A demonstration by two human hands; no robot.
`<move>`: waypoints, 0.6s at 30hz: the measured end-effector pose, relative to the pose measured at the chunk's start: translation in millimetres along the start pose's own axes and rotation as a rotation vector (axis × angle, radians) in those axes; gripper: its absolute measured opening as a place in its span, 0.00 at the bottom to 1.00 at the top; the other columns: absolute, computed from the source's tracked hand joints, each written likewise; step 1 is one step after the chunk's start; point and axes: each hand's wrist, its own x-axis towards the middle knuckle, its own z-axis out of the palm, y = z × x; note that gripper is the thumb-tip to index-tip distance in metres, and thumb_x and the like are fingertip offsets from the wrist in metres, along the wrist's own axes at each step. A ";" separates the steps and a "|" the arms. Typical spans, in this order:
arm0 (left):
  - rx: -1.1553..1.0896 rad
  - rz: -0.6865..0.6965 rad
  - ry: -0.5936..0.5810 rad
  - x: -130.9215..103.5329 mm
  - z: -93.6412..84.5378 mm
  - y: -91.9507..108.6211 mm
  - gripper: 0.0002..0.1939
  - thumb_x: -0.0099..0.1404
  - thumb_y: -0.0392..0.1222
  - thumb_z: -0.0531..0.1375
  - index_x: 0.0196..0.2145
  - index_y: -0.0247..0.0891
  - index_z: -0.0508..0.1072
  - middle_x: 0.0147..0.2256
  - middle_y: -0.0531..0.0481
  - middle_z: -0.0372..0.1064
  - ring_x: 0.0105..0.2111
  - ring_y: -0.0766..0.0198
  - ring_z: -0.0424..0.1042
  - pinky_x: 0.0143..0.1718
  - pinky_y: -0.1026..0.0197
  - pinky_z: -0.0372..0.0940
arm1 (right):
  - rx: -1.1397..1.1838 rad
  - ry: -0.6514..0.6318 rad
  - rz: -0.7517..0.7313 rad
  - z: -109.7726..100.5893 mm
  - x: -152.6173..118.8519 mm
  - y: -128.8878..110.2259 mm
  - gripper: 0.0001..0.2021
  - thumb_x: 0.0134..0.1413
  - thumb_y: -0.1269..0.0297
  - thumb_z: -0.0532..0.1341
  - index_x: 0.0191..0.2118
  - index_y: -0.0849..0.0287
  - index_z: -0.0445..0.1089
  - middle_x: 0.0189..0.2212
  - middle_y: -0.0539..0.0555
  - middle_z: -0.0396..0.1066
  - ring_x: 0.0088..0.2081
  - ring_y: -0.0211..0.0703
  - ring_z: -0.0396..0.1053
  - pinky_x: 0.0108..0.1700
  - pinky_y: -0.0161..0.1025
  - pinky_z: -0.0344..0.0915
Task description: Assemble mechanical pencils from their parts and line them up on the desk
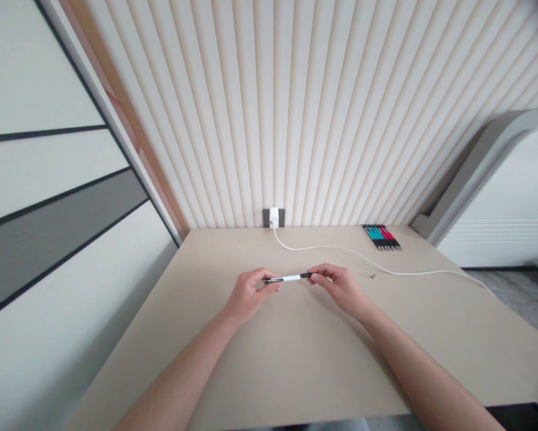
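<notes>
A slim pen [291, 278] with a white barrel and black ends lies level between my two hands, over the middle of the table. Its left end, black with small light print, is pinched by my left hand [250, 293] between thumb and fingers. At the other end, the thumb and fingertips of my right hand [338, 287] close on the black tip part. The fingers cover some of both ends, so I cannot tell whether a cap is on.
Several pens [382, 237] with teal, red and black parts lie in a row at the table's back right. A white cable [341, 248] runs from a charger [274, 218] at the wall across the beige table [269, 359]. A small dark fleck [372, 276] lies right of my right hand.
</notes>
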 end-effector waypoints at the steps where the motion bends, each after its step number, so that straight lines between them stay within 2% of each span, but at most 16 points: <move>1: 0.000 -0.008 0.019 0.2 0.8 -1.2 0.09 0.63 0.46 0.60 0.34 0.37 0.76 0.29 0.51 0.75 0.32 0.64 0.72 0.37 0.65 0.63 | 0.005 -0.005 0.000 0.1 -0.3 -0.4 0.14 0.57 0.54 0.60 0.40 0.58 0.75 0.31 0.54 0.75 0.34 0.43 0.70 0.38 0.40 0.64; 5: 0.045 -0.069 0.051 2.2 5.6 -7.0 0.11 0.63 0.47 0.59 0.36 0.37 0.76 0.30 0.51 0.74 0.29 0.64 0.69 0.31 0.65 0.62 | 0.118 0.049 0.026 0.0 -1.9 -3.5 0.15 0.55 0.53 0.61 0.41 0.58 0.74 0.29 0.53 0.74 0.32 0.42 0.69 0.36 0.39 0.65; 8: 0.097 -0.026 -0.050 3.0 9.7 -8.2 0.10 0.63 0.46 0.59 0.35 0.37 0.77 0.31 0.48 0.72 0.30 0.63 0.69 0.31 0.64 0.62 | 0.204 0.094 0.040 0.4 -2.9 -4.9 0.14 0.52 0.53 0.64 0.40 0.58 0.74 0.28 0.52 0.73 0.30 0.40 0.68 0.33 0.37 0.65; 12: 0.154 0.035 -0.137 1.8 13.7 -6.3 0.10 0.64 0.44 0.58 0.38 0.39 0.77 0.33 0.47 0.73 0.32 0.62 0.69 0.34 0.63 0.62 | 0.209 0.068 0.031 4.2 -3.3 -5.4 0.14 0.53 0.53 0.63 0.41 0.57 0.72 0.28 0.51 0.71 0.29 0.38 0.66 0.30 0.35 0.64; 18: 0.198 0.059 -0.167 0.6 13.7 -3.1 0.10 0.66 0.43 0.57 0.39 0.39 0.77 0.32 0.49 0.73 0.33 0.62 0.69 0.36 0.63 0.61 | 0.304 -0.011 -0.016 13.2 -3.5 -10.2 0.12 0.56 0.55 0.61 0.43 0.55 0.69 0.43 0.55 0.71 0.38 0.40 0.71 0.41 0.40 0.68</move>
